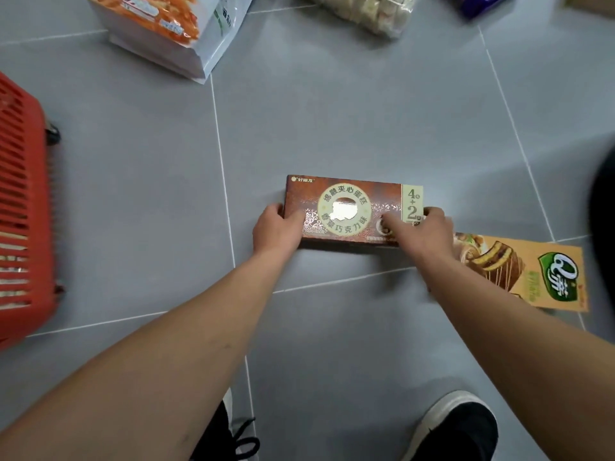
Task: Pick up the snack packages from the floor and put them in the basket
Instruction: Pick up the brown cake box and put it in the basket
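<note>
Currently both hands grip the brown snack box [349,211] by its short ends: left hand [274,229], right hand [421,232]. Long axis runs left-right; apparently just off the floor [332,111]. Basket [23,211] lies well left.

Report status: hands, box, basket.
Left hand and right hand grip brown box by its ends. Red basket far left. Path clear.

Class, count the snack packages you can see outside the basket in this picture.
5: brown box in both hands, yellow box right, white bag top left, clear bag top, purple pack top right. Others may lie out of frame.
</note>
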### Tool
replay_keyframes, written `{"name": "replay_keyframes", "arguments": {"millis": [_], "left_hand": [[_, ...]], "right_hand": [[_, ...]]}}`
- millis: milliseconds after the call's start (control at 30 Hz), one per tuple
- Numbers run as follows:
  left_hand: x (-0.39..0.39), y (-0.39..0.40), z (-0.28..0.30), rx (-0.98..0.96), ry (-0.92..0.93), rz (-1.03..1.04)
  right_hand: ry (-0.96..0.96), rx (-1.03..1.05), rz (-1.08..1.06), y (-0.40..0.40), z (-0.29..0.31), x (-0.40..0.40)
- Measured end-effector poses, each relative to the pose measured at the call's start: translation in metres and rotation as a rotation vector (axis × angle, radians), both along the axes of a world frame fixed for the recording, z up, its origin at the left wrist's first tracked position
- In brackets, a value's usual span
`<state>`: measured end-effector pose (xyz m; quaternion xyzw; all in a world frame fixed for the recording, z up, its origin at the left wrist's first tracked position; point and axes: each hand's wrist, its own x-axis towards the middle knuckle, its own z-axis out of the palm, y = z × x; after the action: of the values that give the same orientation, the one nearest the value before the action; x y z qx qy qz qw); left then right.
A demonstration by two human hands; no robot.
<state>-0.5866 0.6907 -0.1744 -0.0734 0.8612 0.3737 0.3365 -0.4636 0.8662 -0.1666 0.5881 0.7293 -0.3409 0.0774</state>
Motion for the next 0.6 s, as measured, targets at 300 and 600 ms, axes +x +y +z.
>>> {"name": "replay_keyframes", "arguments": {"millis": [300, 600], "left_hand": [[-0.011, 0.002, 0.005, 0.103, -0.041, -0.007], [-0.006, -0.033, 0.066, 0.174, -0.077, 0.194]], "right_hand": [[0.277, -0.257, -0.203, 0.001, -0.013, 0.005], [0.389, -0.456, -0.309, -0.033, 0.049, 0.002]]}}
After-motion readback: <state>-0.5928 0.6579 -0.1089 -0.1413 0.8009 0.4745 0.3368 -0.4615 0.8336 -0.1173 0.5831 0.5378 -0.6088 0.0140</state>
